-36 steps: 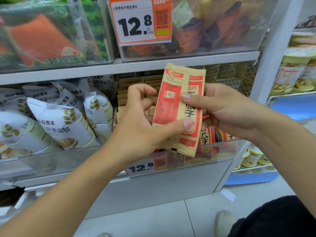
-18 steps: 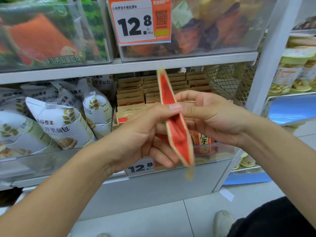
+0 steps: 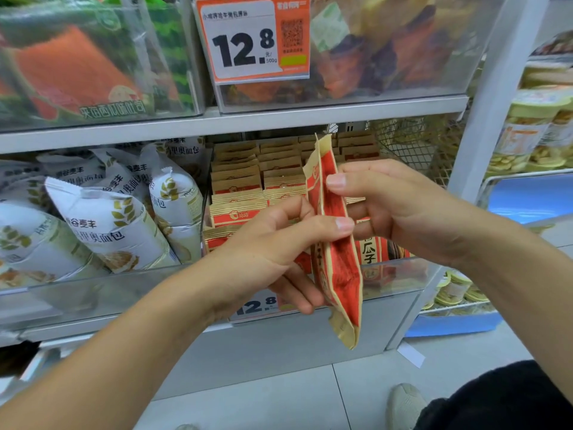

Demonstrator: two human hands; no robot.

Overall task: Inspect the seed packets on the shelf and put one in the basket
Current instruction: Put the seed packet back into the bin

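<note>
— Nearest?
— Grey shoe (image 3: 405,405) on the tiled floor (image 3: 279,395), bottom right.

— Then the hands?
— Left hand (image 3: 273,252) pinching the seed packet (image 3: 336,259) low down, thumb across its red face, fingers curled behind. Right hand (image 3: 400,209) gripping the upper part, thumb on the near side.

— Packet itself?
— Held in the air before the shelf (image 3: 235,122), turned almost edge-on, upright, kraft-brown with red panels.

— Behind?
— Clear bin (image 3: 400,274) packed with rows of matching seed packets (image 3: 263,181). White bread bags (image 3: 111,225) to the left. Above, a price tag (image 3: 251,38) reading 12.8. Jars (image 3: 533,128) far right.
</note>
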